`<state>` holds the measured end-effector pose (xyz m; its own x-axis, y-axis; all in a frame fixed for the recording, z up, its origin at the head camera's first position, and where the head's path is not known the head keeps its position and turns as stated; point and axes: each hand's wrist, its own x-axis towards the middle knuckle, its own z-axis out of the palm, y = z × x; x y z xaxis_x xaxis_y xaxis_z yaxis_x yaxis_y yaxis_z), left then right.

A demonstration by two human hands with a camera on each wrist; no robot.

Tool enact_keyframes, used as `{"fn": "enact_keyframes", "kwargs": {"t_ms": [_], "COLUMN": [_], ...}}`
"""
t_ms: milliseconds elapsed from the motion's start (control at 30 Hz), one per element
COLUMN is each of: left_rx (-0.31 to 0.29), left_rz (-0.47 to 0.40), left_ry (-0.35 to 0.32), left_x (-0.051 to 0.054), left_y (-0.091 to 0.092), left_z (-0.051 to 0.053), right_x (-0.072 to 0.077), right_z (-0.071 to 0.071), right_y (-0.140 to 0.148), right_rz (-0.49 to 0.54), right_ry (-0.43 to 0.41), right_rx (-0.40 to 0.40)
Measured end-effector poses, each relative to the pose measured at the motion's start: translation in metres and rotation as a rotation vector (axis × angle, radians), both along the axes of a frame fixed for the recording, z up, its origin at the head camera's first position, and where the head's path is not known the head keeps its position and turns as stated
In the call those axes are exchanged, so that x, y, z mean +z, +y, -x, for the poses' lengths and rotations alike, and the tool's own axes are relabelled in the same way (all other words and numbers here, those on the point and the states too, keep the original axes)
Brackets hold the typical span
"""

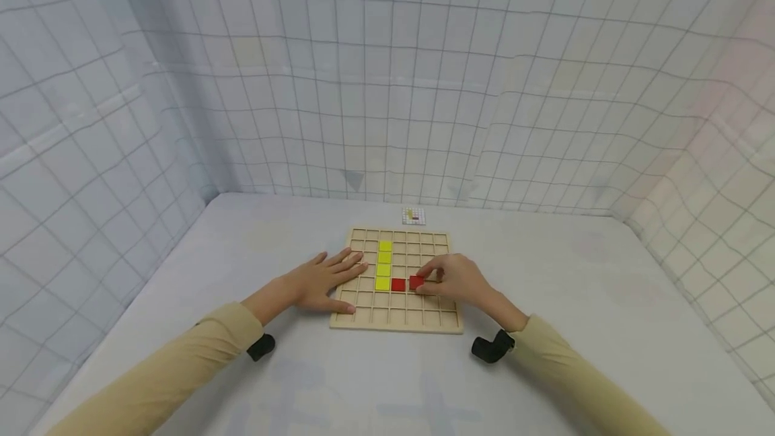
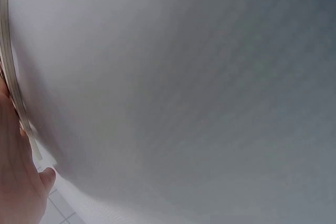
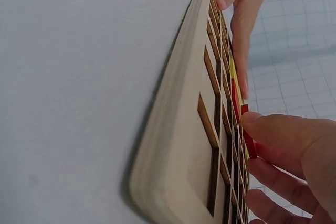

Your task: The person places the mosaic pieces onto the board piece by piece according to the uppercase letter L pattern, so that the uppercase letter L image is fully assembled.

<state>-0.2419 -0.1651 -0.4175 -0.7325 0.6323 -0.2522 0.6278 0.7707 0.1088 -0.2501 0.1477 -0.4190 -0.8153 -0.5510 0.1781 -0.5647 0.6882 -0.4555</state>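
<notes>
A wooden grid board (image 1: pixel 396 318) lies flat on the table, its square cells framed by thin raised strips. Several yellow square tiles (image 1: pixel 384 269) form a column left of its middle. Beside the lowest yellow one, a red square tile (image 1: pixel 397 285) sits in a cell. My right hand (image 1: pixel 455 279) pinches another red tile (image 1: pixel 416 282) between thumb and fingers; in the right wrist view this tile (image 3: pixel 249 132) stands tilted at the grid. With fingers spread and straight, my left hand (image 1: pixel 323 281) rests on the board's left side. The left wrist view catches only part of that hand (image 2: pixel 21 182).
A small printed card (image 1: pixel 414 216) with a coloured grid pattern lies just beyond the board's far edge. White cloth (image 1: pixel 387 73) with a grid of dark lines hangs behind and at both sides of the white table (image 1: pixel 563 274). Black wrist devices (image 1: pixel 492 347) sit under both sleeves.
</notes>
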Motion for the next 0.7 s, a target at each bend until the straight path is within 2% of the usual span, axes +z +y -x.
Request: {"fn": "enact_keyframes", "kwargs": {"t_ms": [267,500,700], "left_rx": [-0.010,-0.014,-0.011], "left_rz": [0.005,-0.001,0.015], "left_ry": [-0.001,0.011,-0.008], "left_x": [-0.0008,0.0007,0.0018], "left_y": [0.0021,0.0024,0.0033], "left_z": [0.0004,0.0006,0.0000], "right_x": [-0.0016,0.0002,0.0011], "right_z": [-0.0003,-0.0001,-0.0022], "right_y": [-0.0036,-0.0046,-0.0037], "right_rz": [-0.030,-0.036,-0.035], "right_ry": [-0.056,-0.059,-0.059], "right_rx": [-0.023,-0.047,-0.033]}}
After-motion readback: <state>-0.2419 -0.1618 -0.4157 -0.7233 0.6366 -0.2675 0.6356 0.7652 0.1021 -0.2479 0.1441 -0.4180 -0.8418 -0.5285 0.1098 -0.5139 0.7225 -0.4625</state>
